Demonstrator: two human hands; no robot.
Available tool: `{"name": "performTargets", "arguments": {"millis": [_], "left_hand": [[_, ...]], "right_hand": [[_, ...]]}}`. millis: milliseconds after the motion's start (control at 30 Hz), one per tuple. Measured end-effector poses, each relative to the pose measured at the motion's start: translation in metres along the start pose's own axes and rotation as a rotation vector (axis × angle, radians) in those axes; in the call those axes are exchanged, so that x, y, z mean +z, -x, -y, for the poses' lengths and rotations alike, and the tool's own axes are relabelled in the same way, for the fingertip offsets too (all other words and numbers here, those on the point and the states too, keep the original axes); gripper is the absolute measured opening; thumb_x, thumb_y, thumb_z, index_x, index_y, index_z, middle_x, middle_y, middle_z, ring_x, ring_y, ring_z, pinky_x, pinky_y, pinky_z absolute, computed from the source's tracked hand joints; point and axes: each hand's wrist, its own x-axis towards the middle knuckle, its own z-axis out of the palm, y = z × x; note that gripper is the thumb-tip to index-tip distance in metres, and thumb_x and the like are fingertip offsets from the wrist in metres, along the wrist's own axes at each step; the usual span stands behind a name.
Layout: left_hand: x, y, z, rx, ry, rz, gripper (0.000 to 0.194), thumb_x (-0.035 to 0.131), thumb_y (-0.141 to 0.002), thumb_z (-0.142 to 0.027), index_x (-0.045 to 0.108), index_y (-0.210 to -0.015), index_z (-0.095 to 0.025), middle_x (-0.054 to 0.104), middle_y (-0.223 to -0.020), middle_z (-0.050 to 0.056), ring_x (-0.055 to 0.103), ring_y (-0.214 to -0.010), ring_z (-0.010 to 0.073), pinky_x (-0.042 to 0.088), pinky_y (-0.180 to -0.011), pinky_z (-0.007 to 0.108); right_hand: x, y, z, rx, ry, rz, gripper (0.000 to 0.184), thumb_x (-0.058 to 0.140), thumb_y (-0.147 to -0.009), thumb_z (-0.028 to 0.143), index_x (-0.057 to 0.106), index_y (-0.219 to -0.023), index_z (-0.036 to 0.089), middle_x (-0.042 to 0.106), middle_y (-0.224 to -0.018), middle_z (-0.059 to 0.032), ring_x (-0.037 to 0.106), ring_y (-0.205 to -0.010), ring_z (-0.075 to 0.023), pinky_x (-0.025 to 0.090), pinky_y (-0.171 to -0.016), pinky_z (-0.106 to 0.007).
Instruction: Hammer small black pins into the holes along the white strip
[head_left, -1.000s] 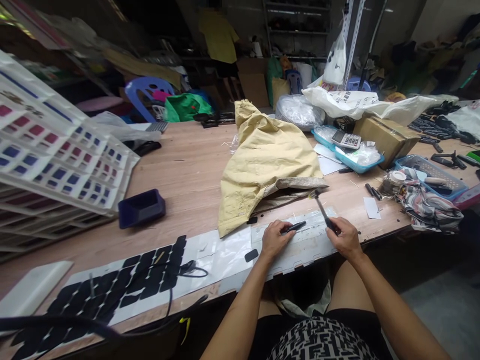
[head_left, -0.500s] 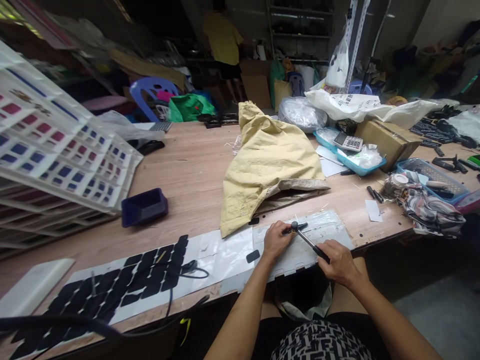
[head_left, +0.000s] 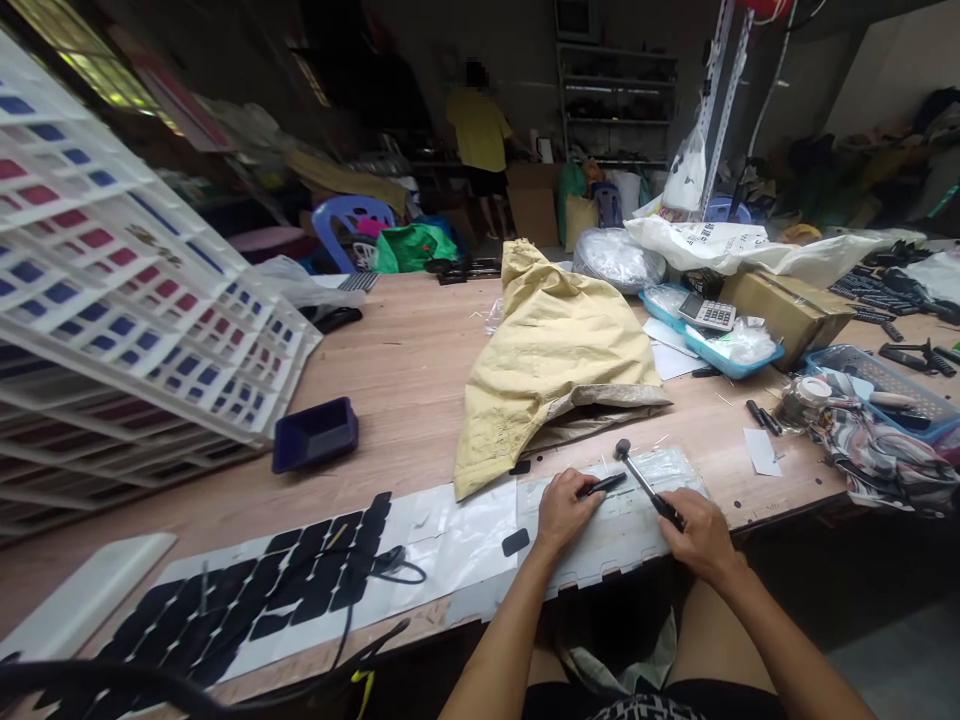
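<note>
My right hand (head_left: pixel 697 530) is closed round the black handle of a small hammer (head_left: pixel 643 480). The hammer's round metal head is raised to the right of my left hand (head_left: pixel 564 508). Between its fingers, my left hand pinches a slim black piece (head_left: pixel 606 484), whose tip points right; its exact kind I cannot make out. Both hands are over a pale, film-covered work sheet (head_left: pixel 637 540) along the table's front edge. A single black rounded patch (head_left: pixel 516 542) lies left of my left wrist.
Beyond my hands lies a yellow cloth bag (head_left: pixel 562 350). A dark blue tray (head_left: pixel 315 435) and a white plastic crate (head_left: pixel 150 260) stand left. Rows of black patches (head_left: pixel 300 570) cover the front left. Right are a calculator (head_left: pixel 706 313) and cardboard box (head_left: pixel 787 295). A person (head_left: pixel 480 140) stands behind.
The hammer head has moved up and right, away from the black piece in my left hand. My right hand has shifted slightly right, and the camera view has tilted up.
</note>
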Motion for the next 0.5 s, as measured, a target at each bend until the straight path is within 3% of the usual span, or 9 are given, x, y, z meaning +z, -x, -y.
{"name": "performTargets", "arguments": {"millis": [167, 333, 433, 500], "left_hand": [[0.002, 0.0, 0.002, 0.017, -0.014, -0.006, 0.016, 0.067, -0.08, -0.03, 0.073, -0.093, -0.024, 0.065, -0.085, 0.002, 0.06, -0.089, 0.021, 0.045, -0.083, 0.035], [-0.004, -0.001, -0.003, 0.041, 0.008, -0.02, 0.015, 0.066, -0.08, -0.031, 0.072, -0.09, -0.023, 0.065, -0.084, 0.003, 0.06, -0.086, 0.0211, 0.046, -0.082, 0.035], [-0.013, 0.019, -0.018, 0.059, 0.094, -0.017, 0.019, 0.062, -0.083, -0.037, 0.07, -0.092, -0.022, 0.065, -0.083, 0.004, 0.06, -0.08, 0.0204, 0.048, -0.077, 0.034], [-0.017, 0.047, -0.03, 0.08, 0.161, 0.07, 0.024, 0.06, -0.085, -0.041, 0.07, -0.096, -0.022, 0.066, -0.084, 0.005, 0.059, -0.076, 0.0196, 0.048, -0.072, 0.032]], "right_hand": [[0.003, -0.047, -0.033, 0.31, -0.257, -0.089, 0.028, 0.06, -0.077, 0.034, 0.074, -0.097, 0.02, 0.072, -0.089, -0.0044, 0.063, -0.078, -0.0202, 0.051, -0.076, -0.031], [0.013, -0.06, -0.058, 0.427, -0.318, -0.134, 0.037, 0.056, -0.079, 0.043, 0.075, -0.095, 0.016, 0.072, -0.08, -0.0037, 0.063, -0.07, -0.0191, 0.051, -0.068, -0.029], [0.016, -0.058, -0.061, 0.448, -0.337, -0.139, 0.037, 0.058, -0.077, 0.044, 0.075, -0.094, 0.017, 0.072, -0.078, -0.0029, 0.063, -0.069, -0.0188, 0.05, -0.067, -0.028], [0.016, -0.057, -0.061, 0.457, -0.345, -0.142, 0.036, 0.059, -0.077, 0.044, 0.075, -0.094, 0.017, 0.072, -0.079, -0.0031, 0.064, -0.07, -0.019, 0.051, -0.068, -0.028]]}}
